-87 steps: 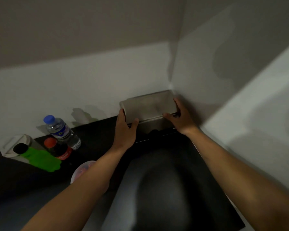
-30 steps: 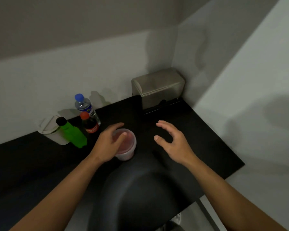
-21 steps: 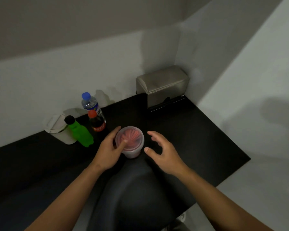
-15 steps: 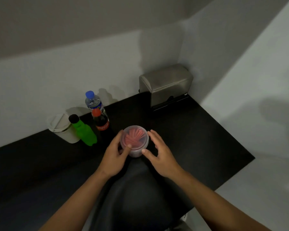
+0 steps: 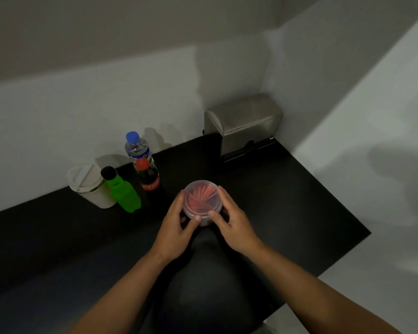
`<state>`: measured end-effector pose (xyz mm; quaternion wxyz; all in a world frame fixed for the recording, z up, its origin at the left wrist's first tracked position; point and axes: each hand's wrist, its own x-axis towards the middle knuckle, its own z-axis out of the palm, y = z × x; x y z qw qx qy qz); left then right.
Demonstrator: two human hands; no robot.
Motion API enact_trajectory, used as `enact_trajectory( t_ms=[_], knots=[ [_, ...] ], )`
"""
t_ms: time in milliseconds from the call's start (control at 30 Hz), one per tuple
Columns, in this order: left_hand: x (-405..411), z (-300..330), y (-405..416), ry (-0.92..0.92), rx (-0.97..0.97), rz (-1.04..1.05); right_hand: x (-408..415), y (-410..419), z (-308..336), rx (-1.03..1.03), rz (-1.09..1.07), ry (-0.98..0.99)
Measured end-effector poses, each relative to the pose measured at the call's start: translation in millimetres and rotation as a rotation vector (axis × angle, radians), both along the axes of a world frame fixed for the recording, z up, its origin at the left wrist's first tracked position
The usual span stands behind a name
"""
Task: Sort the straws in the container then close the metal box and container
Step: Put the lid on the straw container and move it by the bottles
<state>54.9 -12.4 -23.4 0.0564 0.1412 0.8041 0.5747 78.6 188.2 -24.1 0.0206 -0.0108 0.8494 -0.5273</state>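
Observation:
A round clear plastic container (image 5: 201, 201) stands on the black counter (image 5: 287, 201), with red straws (image 5: 201, 197) showing through its clear lid. My left hand (image 5: 176, 227) cups its left side and my right hand (image 5: 232, 221) cups its right side; both thumbs press on the near rim. The metal box (image 5: 245, 122) sits shut in the far corner against the walls, well beyond both hands.
Left of the container stand a cola bottle (image 5: 148, 175), a water bottle with a blue cap (image 5: 136, 147), a green bottle (image 5: 122, 191) and a white lidded cup (image 5: 89, 185). The counter ends in an edge at the right, with pale floor beyond.
Both hands left the metal box, now shut, and came back to the container. My left hand took hold first, then my right hand closed in on the other side.

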Motion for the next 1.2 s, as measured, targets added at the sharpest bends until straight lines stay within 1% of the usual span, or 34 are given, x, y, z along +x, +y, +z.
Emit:
enact_trajectory(
  t_ms=[233,367,467,533,600,667,733,800,900,1000,1067,1200],
  knots=[
    [-23.2,4.3,6.2,0.017,0.004,0.034,-26.9,4.1,5.0,-0.040,-0.006,0.004],
    [-40.4,3.5,10.1,0.059,-0.007,0.015,-44.3,4.7,8.6,-0.087,0.011,0.051],
    [-54.1,0.3,13.2,0.030,-0.062,0.055,-58.7,5.4,9.0,-0.112,0.015,0.049],
    [-62.1,0.6,16.6,0.004,-0.066,0.088,-69.2,5.6,9.3,-0.124,0.006,0.032],
    [-70.5,4.6,20.4,-0.034,-0.044,0.121,-81.4,5.2,10.6,-0.125,-0.003,0.022],
    [-82.2,10.4,24.4,-0.090,0.019,0.132,-95.0,4.5,12.2,-0.112,-0.003,0.030],
    [-93.9,13.2,28.9,-0.109,0.075,0.151,-108.4,4.0,13.6,-0.105,0.008,0.044],
    [-104.1,15.9,32.8,-0.119,0.087,0.193,-120.8,3.3,14.9,-0.101,0.017,0.054],
    [-116.8,18.8,36.3,-0.116,0.085,0.245,-137.4,0.7,18.6,-0.117,0.019,0.045],
    [-127.5,23.2,38.4,-0.067,0.089,0.250,-153.9,-0.8,23.4,-0.145,0.019,0.011],
    [-134.9,24.1,39.4,-0.041,0.089,0.258,-162.5,-1.0,26.7,-0.134,0.031,-0.001],
    [-150.5,21.7,39.9,-0.063,0.109,0.282,-176.2,-0.5,33.9,-0.064,0.069,0.004]
  ],
)
